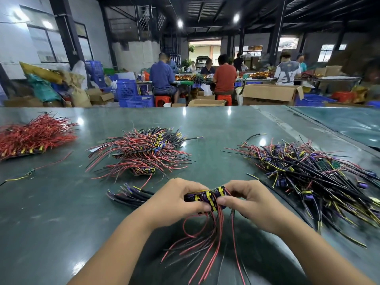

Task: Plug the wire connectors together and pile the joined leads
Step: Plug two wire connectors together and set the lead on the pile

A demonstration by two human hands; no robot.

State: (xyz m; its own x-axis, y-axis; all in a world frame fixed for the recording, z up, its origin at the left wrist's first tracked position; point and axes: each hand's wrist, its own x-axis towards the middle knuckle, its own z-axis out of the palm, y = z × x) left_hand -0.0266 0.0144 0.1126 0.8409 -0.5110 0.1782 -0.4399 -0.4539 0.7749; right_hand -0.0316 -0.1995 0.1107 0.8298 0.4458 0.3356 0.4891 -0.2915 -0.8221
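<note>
Both my hands meet over the green table (61,212), near its front edge. My left hand (174,200) grips a bundle of joined leads (207,197) by its black, yellow and purple connectors. My right hand (248,199) pinches the right end of the same bundle. Red and black wires (205,243) hang down from the bundle toward me. Black leads (129,195) stick out to the left of my left hand. A pile of joined red and black leads (144,153) lies straight ahead. A heap of loose dark leads with purple connectors (312,175) lies at the right.
A heap of red leads (35,136) lies at the far left. One single lead (30,172) lies alone at the left. Beyond the table's far edge stand cardboard boxes (271,94), blue crates (131,93) and several seated people (164,79) at other tables.
</note>
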